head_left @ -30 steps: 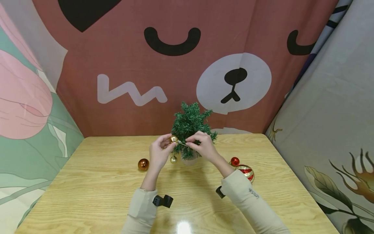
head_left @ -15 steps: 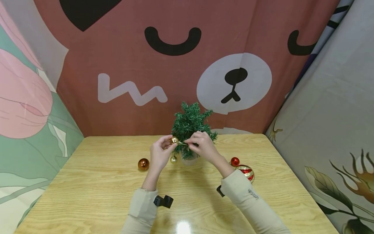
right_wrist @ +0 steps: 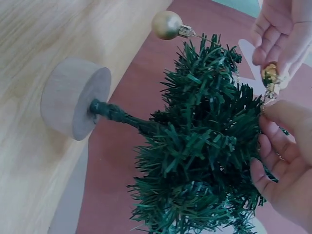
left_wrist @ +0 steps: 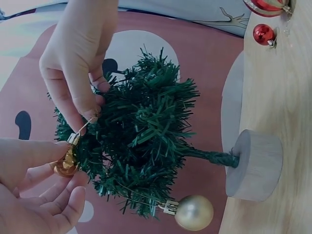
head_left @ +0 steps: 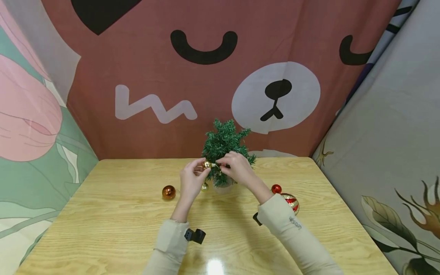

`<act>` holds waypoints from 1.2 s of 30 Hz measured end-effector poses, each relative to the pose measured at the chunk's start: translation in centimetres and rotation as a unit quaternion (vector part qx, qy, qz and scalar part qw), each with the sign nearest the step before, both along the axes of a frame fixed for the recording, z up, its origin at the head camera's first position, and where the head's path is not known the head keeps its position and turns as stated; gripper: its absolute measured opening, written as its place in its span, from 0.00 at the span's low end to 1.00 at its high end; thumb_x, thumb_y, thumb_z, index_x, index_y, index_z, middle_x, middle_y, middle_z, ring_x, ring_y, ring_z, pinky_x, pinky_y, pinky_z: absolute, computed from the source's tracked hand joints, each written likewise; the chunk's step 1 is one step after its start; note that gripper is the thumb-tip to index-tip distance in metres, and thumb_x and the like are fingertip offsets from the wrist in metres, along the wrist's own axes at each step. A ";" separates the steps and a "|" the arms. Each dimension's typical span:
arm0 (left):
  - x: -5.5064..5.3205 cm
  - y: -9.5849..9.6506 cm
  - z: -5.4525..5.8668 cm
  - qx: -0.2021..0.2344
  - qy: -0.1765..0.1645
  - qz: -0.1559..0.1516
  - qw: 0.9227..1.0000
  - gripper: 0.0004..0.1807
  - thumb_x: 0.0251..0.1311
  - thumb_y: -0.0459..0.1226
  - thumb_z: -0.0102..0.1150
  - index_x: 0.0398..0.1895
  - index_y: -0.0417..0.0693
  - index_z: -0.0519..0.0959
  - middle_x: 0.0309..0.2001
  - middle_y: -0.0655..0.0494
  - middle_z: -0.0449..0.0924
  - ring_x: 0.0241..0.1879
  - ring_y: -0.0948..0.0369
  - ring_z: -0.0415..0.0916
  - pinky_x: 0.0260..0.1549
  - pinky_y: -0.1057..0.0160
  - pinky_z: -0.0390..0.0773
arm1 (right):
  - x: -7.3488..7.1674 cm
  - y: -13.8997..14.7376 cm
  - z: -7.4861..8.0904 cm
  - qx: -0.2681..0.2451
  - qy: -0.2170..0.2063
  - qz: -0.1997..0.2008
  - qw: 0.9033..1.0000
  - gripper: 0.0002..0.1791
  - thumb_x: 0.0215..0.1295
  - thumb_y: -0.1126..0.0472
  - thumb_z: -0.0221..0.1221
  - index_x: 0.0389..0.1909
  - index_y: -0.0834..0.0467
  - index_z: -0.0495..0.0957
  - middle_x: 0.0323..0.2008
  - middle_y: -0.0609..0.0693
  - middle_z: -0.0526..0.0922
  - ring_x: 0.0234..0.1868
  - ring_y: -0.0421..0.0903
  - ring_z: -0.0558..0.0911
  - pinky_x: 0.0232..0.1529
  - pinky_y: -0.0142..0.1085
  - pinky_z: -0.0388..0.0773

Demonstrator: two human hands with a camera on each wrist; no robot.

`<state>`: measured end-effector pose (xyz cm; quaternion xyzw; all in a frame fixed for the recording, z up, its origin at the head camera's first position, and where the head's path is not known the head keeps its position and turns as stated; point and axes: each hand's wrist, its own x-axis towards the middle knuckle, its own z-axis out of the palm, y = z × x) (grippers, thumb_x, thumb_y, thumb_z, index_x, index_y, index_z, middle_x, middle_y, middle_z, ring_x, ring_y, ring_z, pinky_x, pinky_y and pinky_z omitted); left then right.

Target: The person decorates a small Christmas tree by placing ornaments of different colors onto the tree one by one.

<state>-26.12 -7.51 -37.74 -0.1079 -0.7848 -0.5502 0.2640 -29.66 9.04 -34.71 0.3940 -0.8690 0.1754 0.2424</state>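
Observation:
My left hand pinches a shiny gold bauble between thumb and fingers, in front of the small artificial Christmas tree. With thumb and fingertips my right hand pinches the thin gold string looped from the bauble's cap. Both hands are close to the branches, at the tree's near side. A matte gold bauble hangs by its string from a lower branch. The tree stands upright on a round pale wooden base.
On the wooden table, a brown bauble lies at the left. A small red bauble and a larger red-and-gold striped bauble lie at the right, beside the right forearm. A printed curtain hangs behind the table.
My left hand has moved slightly right, carrying the gold bauble nearer to the right hand and the branches. The right hand has shifted a little left and up, still on the string.

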 end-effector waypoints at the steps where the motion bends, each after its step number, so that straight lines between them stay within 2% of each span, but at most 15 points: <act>1: 0.0 0.0 0.0 -0.003 -0.004 0.002 1.000 0.17 0.48 0.29 0.63 0.44 0.34 0.77 0.35 0.43 0.77 0.30 0.53 0.76 0.28 0.60 0.77 | 0.1 -0.1 0.2 0.007 -0.012 -0.009 1.000 0.09 0.53 0.68 0.61 0.36 0.59 0.83 0.23 0.46 0.78 0.26 0.42 0.72 0.26 0.31 0.69; 7: -0.1 0.1 -0.1 -0.010 -0.008 0.008 1.000 0.16 0.48 0.28 0.64 0.42 0.33 0.77 0.35 0.43 0.77 0.28 0.53 0.76 0.26 0.61 0.77 | 0.1 -0.4 0.8 0.038 -0.080 -0.056 0.994 0.09 0.54 0.65 0.60 0.37 0.57 0.82 0.24 0.44 0.77 0.27 0.41 0.72 0.25 0.30 0.68; 12: -0.1 0.3 0.1 -0.019 -0.006 0.010 1.000 0.16 0.47 0.29 0.64 0.41 0.33 0.77 0.35 0.42 0.78 0.28 0.53 0.76 0.26 0.61 0.77 | 0.0 -0.6 1.1 0.025 -0.118 -0.068 0.990 0.08 0.55 0.66 0.59 0.37 0.59 0.81 0.26 0.47 0.78 0.27 0.41 0.74 0.24 0.30 0.70; 18: -0.2 0.5 0.5 -0.034 -0.016 0.015 0.999 0.16 0.47 0.30 0.64 0.41 0.34 0.77 0.34 0.44 0.78 0.28 0.54 0.76 0.26 0.61 0.77 | -0.2 -0.5 1.4 0.019 -0.141 -0.069 0.987 0.09 0.56 0.67 0.58 0.38 0.61 0.81 0.27 0.48 0.79 0.24 0.40 0.76 0.23 0.29 0.71; 24: -0.3 0.6 0.3 -0.051 -0.027 0.026 0.998 0.15 0.47 0.29 0.65 0.41 0.33 0.78 0.34 0.44 0.78 0.27 0.55 0.76 0.25 0.62 0.77 | -0.3 -0.6 1.5 0.026 -0.162 -0.072 0.984 0.09 0.56 0.66 0.59 0.38 0.61 0.81 0.28 0.49 0.80 0.26 0.40 0.77 0.25 0.30 0.73; 31: 0.0 0.6 0.1 -0.072 -0.046 0.036 0.996 0.15 0.49 0.34 0.64 0.40 0.34 0.78 0.33 0.45 0.78 0.22 0.59 0.73 0.19 0.64 0.73 | -0.3 -0.8 1.6 0.035 -0.175 -0.088 0.980 0.09 0.56 0.64 0.60 0.38 0.60 0.81 0.29 0.49 0.80 0.27 0.40 0.77 0.26 0.30 0.73; 36: 0.5 0.7 0.1 -0.124 -0.045 0.061 0.989 0.15 0.48 0.38 0.66 0.36 0.36 0.79 0.37 0.43 0.78 0.18 0.62 0.70 0.14 0.67 0.69 | -0.3 -0.8 1.5 0.042 -0.171 -0.097 0.980 0.08 0.54 0.62 0.62 0.36 0.58 0.81 0.30 0.48 0.79 0.29 0.41 0.77 0.28 0.31 0.73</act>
